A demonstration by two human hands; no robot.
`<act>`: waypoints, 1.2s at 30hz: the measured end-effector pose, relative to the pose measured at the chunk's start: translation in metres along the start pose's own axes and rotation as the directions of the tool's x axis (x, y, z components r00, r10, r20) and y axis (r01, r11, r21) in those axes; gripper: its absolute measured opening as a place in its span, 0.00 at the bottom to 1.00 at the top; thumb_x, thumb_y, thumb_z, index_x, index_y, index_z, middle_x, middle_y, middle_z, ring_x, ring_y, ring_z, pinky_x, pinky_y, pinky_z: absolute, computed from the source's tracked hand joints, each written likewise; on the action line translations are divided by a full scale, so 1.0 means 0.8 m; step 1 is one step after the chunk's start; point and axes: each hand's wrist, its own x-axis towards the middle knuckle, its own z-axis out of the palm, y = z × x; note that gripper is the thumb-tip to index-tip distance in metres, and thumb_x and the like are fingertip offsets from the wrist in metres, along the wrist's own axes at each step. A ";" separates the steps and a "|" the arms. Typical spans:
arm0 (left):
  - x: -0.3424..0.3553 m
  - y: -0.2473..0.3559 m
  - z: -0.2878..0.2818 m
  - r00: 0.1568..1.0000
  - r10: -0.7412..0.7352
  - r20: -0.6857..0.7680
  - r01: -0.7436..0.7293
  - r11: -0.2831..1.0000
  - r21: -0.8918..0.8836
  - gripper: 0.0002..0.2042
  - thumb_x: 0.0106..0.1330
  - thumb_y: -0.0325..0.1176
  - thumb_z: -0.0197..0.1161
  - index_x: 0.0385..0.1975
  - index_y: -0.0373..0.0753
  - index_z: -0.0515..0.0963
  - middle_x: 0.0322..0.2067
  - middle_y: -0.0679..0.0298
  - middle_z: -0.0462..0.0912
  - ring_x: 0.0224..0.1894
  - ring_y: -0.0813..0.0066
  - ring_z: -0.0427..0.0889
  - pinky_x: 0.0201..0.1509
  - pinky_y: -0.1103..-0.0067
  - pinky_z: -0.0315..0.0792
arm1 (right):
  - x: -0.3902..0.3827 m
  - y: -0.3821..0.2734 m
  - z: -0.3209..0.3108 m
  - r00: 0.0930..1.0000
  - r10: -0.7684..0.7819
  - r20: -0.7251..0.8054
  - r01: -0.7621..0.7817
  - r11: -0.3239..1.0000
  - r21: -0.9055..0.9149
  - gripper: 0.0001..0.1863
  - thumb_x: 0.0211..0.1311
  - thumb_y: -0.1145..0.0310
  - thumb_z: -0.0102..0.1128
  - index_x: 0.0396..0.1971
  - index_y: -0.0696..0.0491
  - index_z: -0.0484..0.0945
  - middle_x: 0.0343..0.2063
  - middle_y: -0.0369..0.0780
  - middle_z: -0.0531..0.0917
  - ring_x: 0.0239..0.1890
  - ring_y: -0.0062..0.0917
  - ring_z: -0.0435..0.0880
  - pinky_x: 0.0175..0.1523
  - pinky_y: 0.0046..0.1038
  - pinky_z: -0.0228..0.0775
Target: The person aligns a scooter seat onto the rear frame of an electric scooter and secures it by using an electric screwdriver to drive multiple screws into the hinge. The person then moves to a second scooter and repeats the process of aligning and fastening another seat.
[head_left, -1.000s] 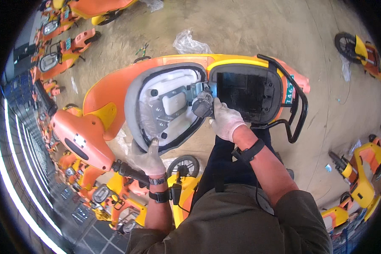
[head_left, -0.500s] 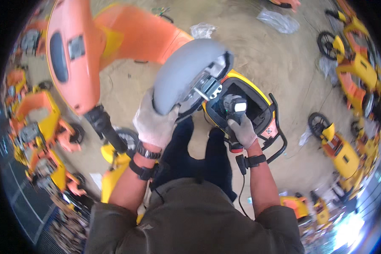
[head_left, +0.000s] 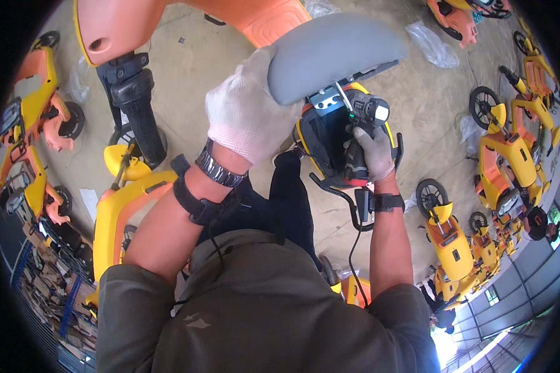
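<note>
Tilted seat in left hand, driver in right

White-gloved left hand (head_left: 249, 105): grip closed on left edge of grey padded scooter seat (head_left: 339, 53), upper centre of frame; fingertips hidden. White-gloved right hand (head_left: 376, 152): grip wrapped around handle of black-and-grey cordless driver (head_left: 373, 112), right of centre. Silver metal hinge bracket (head_left: 327, 101) under seat, just beside driver; contact can't tell. Below: open black storage box (head_left: 315, 135), yellow-edged. Seat probably light-to-moderate, soft-topped, stiff underneath, swings on hinge; best held by firm rim, clear of bracket.
</note>
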 end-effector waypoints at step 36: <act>-0.036 0.001 0.016 0.989 -0.006 -0.149 0.003 1.000 -0.022 0.24 0.46 0.39 0.71 0.46 0.42 0.76 0.35 0.57 0.83 0.37 0.60 0.84 0.41 0.71 0.78 | 0.044 -0.002 -0.032 0.973 -0.135 0.189 0.216 0.825 -0.522 0.09 0.60 0.71 0.62 0.37 0.58 0.75 0.24 0.34 0.79 0.24 0.18 0.76 0.30 0.23 0.69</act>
